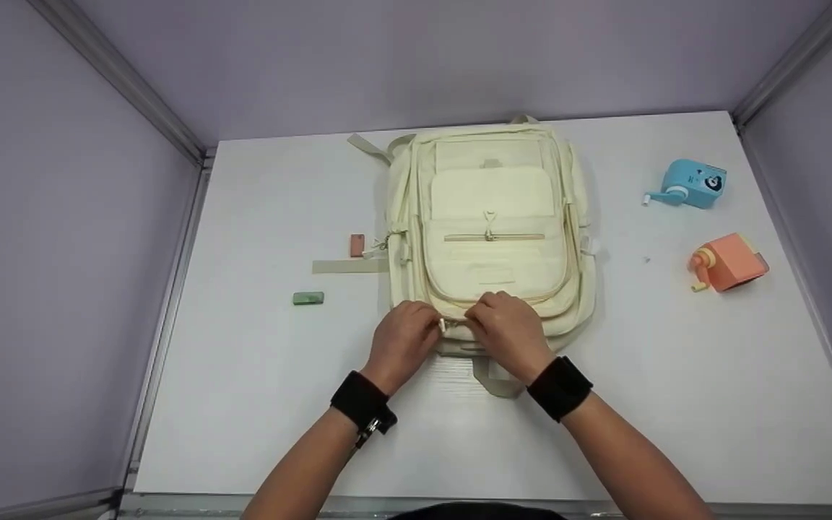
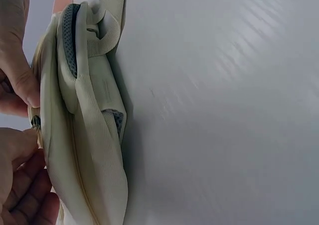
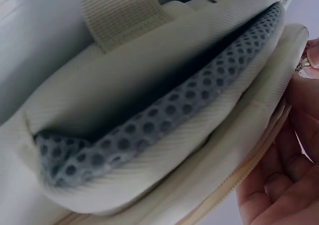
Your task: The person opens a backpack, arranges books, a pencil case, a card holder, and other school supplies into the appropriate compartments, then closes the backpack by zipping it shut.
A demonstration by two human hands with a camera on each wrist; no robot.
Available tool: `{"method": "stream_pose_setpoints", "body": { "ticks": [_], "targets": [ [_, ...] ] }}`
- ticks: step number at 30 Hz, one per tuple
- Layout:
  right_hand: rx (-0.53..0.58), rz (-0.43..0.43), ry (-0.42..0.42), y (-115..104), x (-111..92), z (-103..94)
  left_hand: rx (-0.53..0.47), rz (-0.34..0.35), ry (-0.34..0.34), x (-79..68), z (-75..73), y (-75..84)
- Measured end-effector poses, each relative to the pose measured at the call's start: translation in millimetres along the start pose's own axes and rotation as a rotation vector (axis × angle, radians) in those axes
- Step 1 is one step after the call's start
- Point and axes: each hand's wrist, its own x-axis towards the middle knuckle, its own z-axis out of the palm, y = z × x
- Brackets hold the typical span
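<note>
A cream backpack (image 1: 492, 195) lies front side up on the white table, its bottom end toward me. At that end my left hand (image 1: 405, 336) pinches a small zipper pull (image 2: 35, 123) between thumb and fingers. Just right of it, my right hand (image 1: 508, 328) grips the fabric edge along the zipper, thumb pressed down close to the slider. In the right wrist view, the tan zipper tape (image 3: 224, 192) runs past the right fingers, and a grey mesh lining (image 3: 164, 120) shows inside an open gap in the fabric.
Right of the backpack stand a blue crank pencil sharpener (image 1: 690, 184) and an orange one (image 1: 730, 263). On the left lie a green block (image 1: 308, 297), a small reddish block (image 1: 357, 245) and a flat strap (image 1: 349, 266). A loop strap (image 1: 499, 386) sticks out near me.
</note>
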Motion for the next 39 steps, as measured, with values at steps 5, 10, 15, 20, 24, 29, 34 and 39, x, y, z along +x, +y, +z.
{"method": "stream_pose_setpoints", "body": {
  "ticks": [5,10,15,20,24,29,34,39],
  "targets": [
    [0.028,0.011,0.025,2,-1,-0.3,-0.009,-0.018,0.030,-0.5,-3.4,-10.0],
    [0.044,0.026,0.002,1,0,-1.3,0.004,-0.061,0.013,2.2,-7.5,-21.1],
    [0.047,0.027,-0.016,-1,0,-2.0,0.001,-0.120,-0.005,6.0,-9.7,-31.4],
    [0.049,0.013,-0.030,-2,2,-3.0,-0.015,-0.145,-0.031,6.8,-11.1,-33.8],
    [0.037,-0.008,-0.020,-5,9,-2.1,-0.018,-0.161,-0.036,7.2,-12.5,-32.5],
    [-0.009,-0.036,-0.049,-16,23,3.5,-0.012,-0.179,-0.052,8.5,-13.4,-30.7],
    [-0.096,-0.039,-0.082,-26,34,11.6,-0.011,-0.182,-0.061,9.6,-11.5,-29.6],
    [-0.191,-0.033,-0.053,-31,37,19.1,-0.002,-0.161,-0.051,11.4,-10.9,-30.5]
  ]
}}
